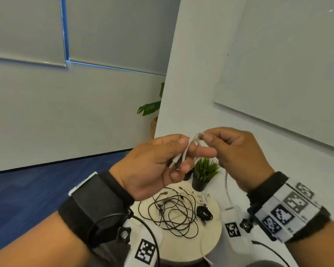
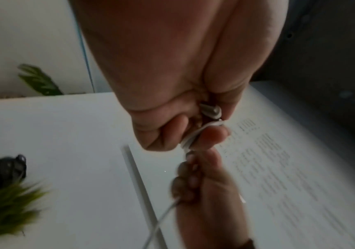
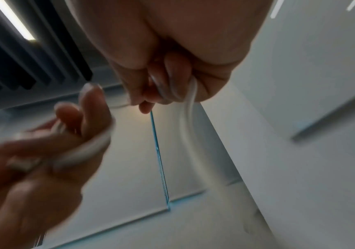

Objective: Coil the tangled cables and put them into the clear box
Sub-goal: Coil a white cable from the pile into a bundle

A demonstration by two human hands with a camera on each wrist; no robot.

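Both hands were raised above the round cream table (image 1: 183, 245). The left hand (image 1: 154, 166) pinched a small bundle of the thin white rubber-sheathed cable (image 1: 183, 154), loops wound about its extended fingers, loop axis running roughly up and down. The right hand (image 1: 237, 153), just beside it, gripped the same cable at the top of the bundle; the free tail hung from the right palm toward the table. Judgement: the next wrap falls to the right hand. A tangled thin black cable (image 1: 174, 212) lay on the table. The clear box was not in view.
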